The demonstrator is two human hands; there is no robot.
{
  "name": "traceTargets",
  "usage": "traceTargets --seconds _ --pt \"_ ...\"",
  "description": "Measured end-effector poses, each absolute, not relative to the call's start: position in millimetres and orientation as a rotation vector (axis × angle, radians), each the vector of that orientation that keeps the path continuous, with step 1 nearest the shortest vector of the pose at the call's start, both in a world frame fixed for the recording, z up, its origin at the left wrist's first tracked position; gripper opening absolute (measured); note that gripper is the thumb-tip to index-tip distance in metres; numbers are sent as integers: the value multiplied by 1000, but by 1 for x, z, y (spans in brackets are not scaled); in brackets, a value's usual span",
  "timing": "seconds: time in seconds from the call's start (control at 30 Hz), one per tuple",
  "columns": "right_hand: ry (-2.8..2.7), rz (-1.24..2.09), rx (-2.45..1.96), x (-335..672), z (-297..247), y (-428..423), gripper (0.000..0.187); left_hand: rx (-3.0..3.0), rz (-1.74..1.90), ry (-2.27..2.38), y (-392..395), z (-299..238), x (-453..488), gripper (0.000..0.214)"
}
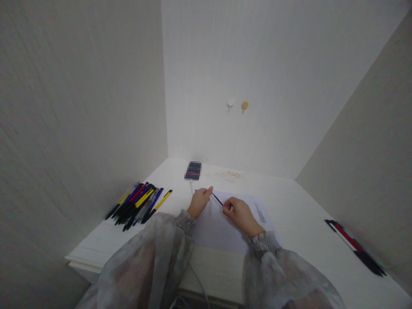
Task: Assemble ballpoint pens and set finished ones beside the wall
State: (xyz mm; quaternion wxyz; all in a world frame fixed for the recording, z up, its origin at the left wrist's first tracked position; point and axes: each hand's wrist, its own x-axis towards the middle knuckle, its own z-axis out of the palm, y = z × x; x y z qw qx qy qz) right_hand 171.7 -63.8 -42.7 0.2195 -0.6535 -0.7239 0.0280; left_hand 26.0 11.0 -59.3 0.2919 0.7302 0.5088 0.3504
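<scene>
Over a white sheet of paper (222, 238), my left hand (200, 202) is closed, its thumb pressed against the fingers. A small blue end, like that of a pen, shows at its far left side; most of that piece is hidden in the hand. My right hand (240, 213) pinches a thin dark rod (217, 199) that looks like a pen refill. It slants up from the right fingertips to the left thumb. Whether the rod enters the blue piece cannot be made out.
A pile of pens (137, 206) in several colours lies by the left wall. A few pens (354, 246) lie by the right wall. A blurred phone-like device (193, 171) with a cable sits at the back. Two hooks (245, 105) are on the wall.
</scene>
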Motion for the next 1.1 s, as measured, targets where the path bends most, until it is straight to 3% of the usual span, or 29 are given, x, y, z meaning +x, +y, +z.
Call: traceTargets --seconds 0.33,0.63,0.93,1.1 --pt "-1930 349 -1965 187 -42 -64 11 1810 1146 1271 13 -61 22 43" --pt "-1825 207 -2344 189 -45 -68 20 2144 828 1063 -4 -68 31 31" --pt "-1873 180 -2367 185 -48 -69 23 2493 549 1200 -13 -65 34 23" --pt "-1842 160 -2303 202 -35 -65 31 2510 567 1213 -12 -66 33 19"
